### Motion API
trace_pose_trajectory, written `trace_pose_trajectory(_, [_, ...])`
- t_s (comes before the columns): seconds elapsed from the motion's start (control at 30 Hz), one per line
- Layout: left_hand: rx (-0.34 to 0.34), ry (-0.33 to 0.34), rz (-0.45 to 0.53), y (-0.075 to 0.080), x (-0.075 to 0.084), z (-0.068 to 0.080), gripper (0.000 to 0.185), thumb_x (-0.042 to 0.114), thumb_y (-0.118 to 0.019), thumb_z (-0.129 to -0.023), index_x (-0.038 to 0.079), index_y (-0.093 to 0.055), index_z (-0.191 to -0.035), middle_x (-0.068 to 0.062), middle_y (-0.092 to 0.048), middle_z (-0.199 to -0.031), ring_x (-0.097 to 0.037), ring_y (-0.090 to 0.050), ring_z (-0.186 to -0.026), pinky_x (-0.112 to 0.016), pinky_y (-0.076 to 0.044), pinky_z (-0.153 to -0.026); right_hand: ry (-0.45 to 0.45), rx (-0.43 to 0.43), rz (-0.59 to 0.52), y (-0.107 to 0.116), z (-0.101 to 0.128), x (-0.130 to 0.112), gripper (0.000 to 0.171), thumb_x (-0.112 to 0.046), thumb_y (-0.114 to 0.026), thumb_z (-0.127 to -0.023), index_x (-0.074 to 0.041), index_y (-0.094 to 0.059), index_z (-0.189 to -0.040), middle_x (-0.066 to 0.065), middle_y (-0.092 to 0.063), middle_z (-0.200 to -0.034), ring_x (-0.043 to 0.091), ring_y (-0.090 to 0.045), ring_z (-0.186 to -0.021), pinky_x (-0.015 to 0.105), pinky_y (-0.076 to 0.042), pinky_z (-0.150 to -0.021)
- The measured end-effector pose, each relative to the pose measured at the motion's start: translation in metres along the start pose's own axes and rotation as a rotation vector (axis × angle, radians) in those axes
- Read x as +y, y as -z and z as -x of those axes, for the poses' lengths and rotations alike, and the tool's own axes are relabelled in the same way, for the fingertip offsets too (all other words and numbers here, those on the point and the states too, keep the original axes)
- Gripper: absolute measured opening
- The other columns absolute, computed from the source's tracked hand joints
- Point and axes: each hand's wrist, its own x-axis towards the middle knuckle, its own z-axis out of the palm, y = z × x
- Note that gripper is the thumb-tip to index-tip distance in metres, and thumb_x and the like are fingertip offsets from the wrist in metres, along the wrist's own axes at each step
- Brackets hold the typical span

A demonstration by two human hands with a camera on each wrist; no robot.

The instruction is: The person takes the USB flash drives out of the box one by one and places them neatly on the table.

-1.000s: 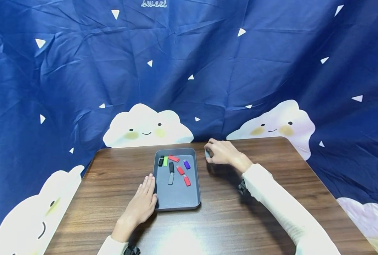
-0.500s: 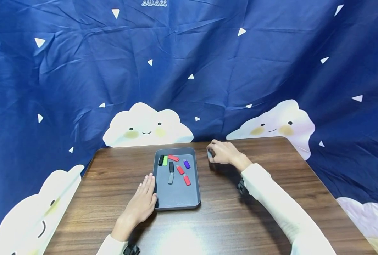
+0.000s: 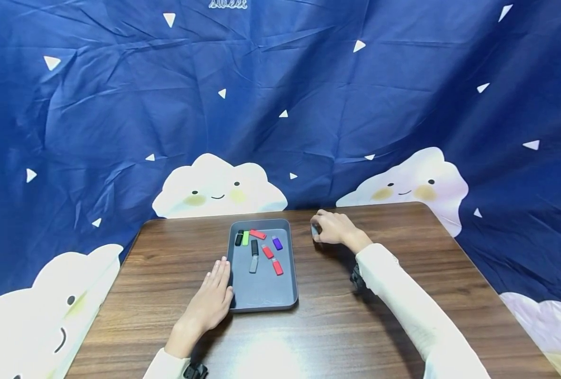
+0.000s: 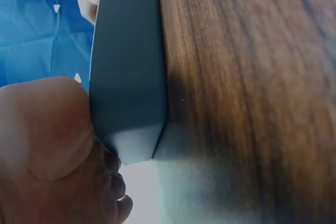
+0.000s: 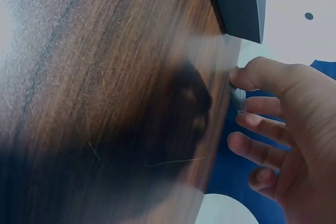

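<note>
My right hand (image 3: pixel 334 227) pinches a grey USB stick (image 5: pixel 238 98) between thumb and fingertips, low above the table near its far edge. In the right wrist view the stick's end looks translucent. To its left stands a shallow grey tray (image 3: pixel 261 295). Along the tray's left wall lies my left hand (image 3: pixel 208 308), fingers straight and touching the rim. Inside the tray are several USB sticks: a black one (image 3: pixel 239 238), a lime green one (image 3: pixel 246 238), a purple one (image 3: pixel 277 243), a grey one (image 3: pixel 253 265) and several red ones, among them a red stick (image 3: pixel 278 267).
A brown wood-grain table (image 3: pixel 356 337) carries everything, with a bright glare patch at its front. Behind hangs a dark blue curtain (image 3: pixel 309 79) printed with clouds and triangles. Wood surface extends on both sides of the tray.
My right hand has shifted slightly to the right, away from the tray, with the grey USB stick. The left hand and the sticks in the tray stay where they were.
</note>
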Motion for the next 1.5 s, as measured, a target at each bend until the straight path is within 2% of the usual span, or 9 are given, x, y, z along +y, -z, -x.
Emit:
trace_pose_trajectory(0.13, [0.008,-0.011,0.022,0.000,0.000,0.000,0.062,0.015,-0.045,-0.111,-0.012,-0.027,-0.163,-0.028,-0.022,-0.174,-0.046,-0.022,-0.163,-0.062,-0.024,-0.132,-0.003,-0.020,0.002,-0.005,-0.001,0.000,0.047,-0.034,-0.077,-0.090,-0.015,-0.072,-0.133,0.007,-0.067,-0.129,0.032,-0.071,-0.095,0.052,-0.060,-0.084])
trace_pose_trajectory(0.27, [0.041,-0.033,0.020,-0.007,-0.006,-0.001,0.062,0.017,-0.044,-0.110,-0.012,-0.029,-0.163,-0.028,-0.024,-0.173,-0.047,-0.025,-0.161,-0.064,-0.027,-0.130,0.009,-0.025,0.008,-0.009,-0.002,-0.001,0.047,-0.031,-0.075,-0.090,-0.014,-0.072,-0.134,0.008,-0.067,-0.130,0.033,-0.071,-0.097,0.052,-0.060,-0.085])
trace_pose_trajectory(0.4, [0.051,-0.036,-0.029,-0.015,-0.014,-0.003,0.062,0.021,-0.043,-0.112,-0.008,-0.027,-0.165,-0.023,-0.022,-0.175,-0.041,-0.023,-0.163,-0.059,-0.027,-0.131,0.008,-0.028,0.009,-0.013,-0.003,-0.001,0.047,-0.029,-0.074,-0.090,-0.014,-0.071,-0.135,0.009,-0.067,-0.133,0.034,-0.071,-0.098,0.053,-0.060,-0.086])
trace_pose_trajectory(0.6, [0.060,-0.051,-0.043,-0.020,-0.020,-0.005,0.063,0.022,-0.044,-0.112,-0.007,-0.027,-0.165,-0.022,-0.022,-0.176,-0.040,-0.023,-0.164,-0.059,-0.029,-0.131,0.012,-0.021,0.008,-0.015,-0.001,0.001,0.047,-0.028,-0.076,-0.090,-0.014,-0.071,-0.134,0.010,-0.067,-0.132,0.034,-0.071,-0.096,0.052,-0.060,-0.084])
trace_pose_trajectory(0.73, [0.061,-0.053,-0.043,-0.018,-0.018,-0.004,0.063,0.021,-0.044,-0.112,-0.009,-0.028,-0.164,-0.024,-0.023,-0.175,-0.042,-0.024,-0.163,-0.060,-0.029,-0.131,0.007,-0.028,0.011,-0.018,-0.002,0.004,0.045,-0.029,-0.076,-0.091,-0.014,-0.072,-0.133,0.009,-0.067,-0.129,0.032,-0.071,-0.095,0.051,-0.060,-0.085])
trace_pose_trajectory(0.87, [0.061,-0.056,-0.002,-0.010,-0.010,-0.002,0.062,0.019,-0.043,-0.110,-0.011,-0.029,-0.163,-0.028,-0.025,-0.174,-0.046,-0.025,-0.162,-0.064,-0.029,-0.129,0.003,-0.035,0.011,-0.020,-0.003,0.006,0.046,-0.030,-0.077,-0.091,-0.015,-0.071,-0.134,0.009,-0.067,-0.128,0.032,-0.072,-0.096,0.052,-0.061,-0.086])
trace_pose_trajectory(1.03, [0.027,-0.037,0.033,0.000,-0.001,-0.001,0.062,0.016,-0.044,-0.110,-0.012,-0.028,-0.163,-0.030,-0.024,-0.173,-0.048,-0.024,-0.161,-0.066,-0.027,-0.129,0.004,-0.046,0.013,-0.021,-0.002,0.007,0.048,-0.030,-0.078,-0.092,-0.014,-0.070,-0.136,0.010,-0.067,-0.130,0.034,-0.072,-0.099,0.052,-0.061,-0.087])
trace_pose_trajectory(1.1, [0.007,-0.020,0.016,0.003,0.000,-0.001,0.062,0.016,-0.045,-0.111,-0.012,-0.028,-0.163,-0.029,-0.023,-0.174,-0.046,-0.023,-0.162,-0.063,-0.026,-0.131,0.002,-0.048,0.011,-0.020,-0.002,0.007,0.049,-0.030,-0.078,-0.092,-0.014,-0.070,-0.137,0.010,-0.067,-0.131,0.034,-0.072,-0.100,0.053,-0.061,-0.087])
trace_pose_trajectory(1.5, [-0.013,-0.001,0.002,0.004,0.000,0.000,0.062,0.017,-0.044,-0.112,-0.011,-0.026,-0.164,-0.027,-0.021,-0.175,-0.044,-0.021,-0.164,-0.060,-0.024,-0.133,-0.013,-0.059,-0.013,-0.019,0.000,0.006,0.049,-0.033,-0.077,-0.094,-0.012,-0.069,-0.138,0.010,-0.066,-0.134,0.036,-0.072,-0.106,0.054,-0.060,-0.090])
